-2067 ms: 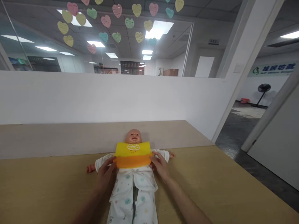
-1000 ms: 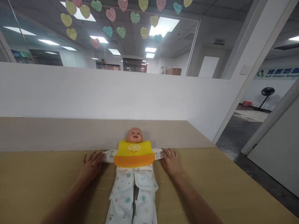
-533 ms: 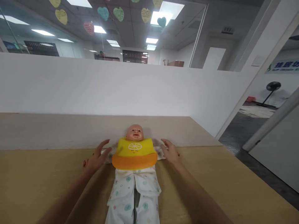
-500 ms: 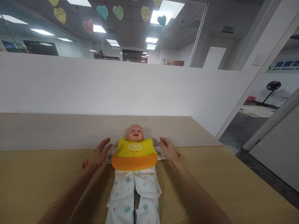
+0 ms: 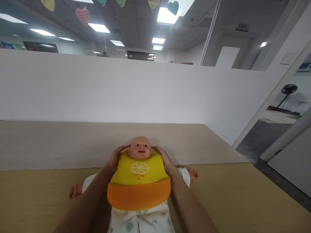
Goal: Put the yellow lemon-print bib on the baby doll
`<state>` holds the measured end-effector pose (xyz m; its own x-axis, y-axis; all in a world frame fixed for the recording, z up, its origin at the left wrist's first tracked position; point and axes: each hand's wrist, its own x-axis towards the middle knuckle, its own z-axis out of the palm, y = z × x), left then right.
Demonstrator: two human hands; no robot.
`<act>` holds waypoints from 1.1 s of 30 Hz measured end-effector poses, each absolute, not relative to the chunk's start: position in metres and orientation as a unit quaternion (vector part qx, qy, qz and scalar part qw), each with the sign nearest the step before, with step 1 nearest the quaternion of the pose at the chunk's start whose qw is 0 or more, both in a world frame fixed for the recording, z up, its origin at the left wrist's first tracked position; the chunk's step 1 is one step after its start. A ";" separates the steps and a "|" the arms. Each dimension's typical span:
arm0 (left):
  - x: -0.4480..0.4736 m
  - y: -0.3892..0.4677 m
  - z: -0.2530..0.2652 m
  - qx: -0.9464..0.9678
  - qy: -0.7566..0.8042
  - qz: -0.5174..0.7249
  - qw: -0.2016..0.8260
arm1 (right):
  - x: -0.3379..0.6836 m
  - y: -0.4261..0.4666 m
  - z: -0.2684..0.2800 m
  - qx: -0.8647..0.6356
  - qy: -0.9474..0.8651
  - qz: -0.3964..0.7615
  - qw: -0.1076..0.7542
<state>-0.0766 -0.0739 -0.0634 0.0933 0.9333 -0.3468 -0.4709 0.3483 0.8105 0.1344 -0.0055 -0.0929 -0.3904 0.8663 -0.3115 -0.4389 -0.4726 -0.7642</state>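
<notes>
A baby doll (image 5: 140, 147) lies on its back, face up, wearing a yellow silicone bib (image 5: 128, 174) with an orange catch pocket (image 5: 139, 195) and a white patterned outfit (image 5: 148, 221). My left hand (image 5: 117, 158) is at the left side of the doll's neck, along the bib's upper edge. On the opposite side my right hand (image 5: 164, 158) mirrors it. Both hands have their fingers stretched toward the back of the head, where the fingertips are hidden. The doll's arms stick out sideways under my forearms.
A wooden tabletop (image 5: 223, 191) holds the doll, with a paler board (image 5: 60, 142) behind it. A white wall (image 5: 109, 90) with glass above stands at the back. On the right are a doorway, a grey floor (image 5: 252, 136) and a black fan (image 5: 289, 89).
Both hands have moved inward from beside the doll's arms to the sides of its neck. The view has come closer, so the doll and bib look larger.
</notes>
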 end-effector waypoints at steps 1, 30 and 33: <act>-0.076 -0.075 -0.065 0.255 0.447 0.519 0.682 | 0.135 -0.008 -0.092 -0.354 -0.298 0.776 0.428; -0.019 -0.266 -0.087 0.233 0.423 0.592 0.645 | 0.196 -0.212 -0.103 -0.335 -0.344 0.688 0.545; -0.018 -0.286 -0.103 0.264 0.435 0.594 0.623 | 0.202 -0.236 -0.106 -0.315 -0.359 0.679 0.557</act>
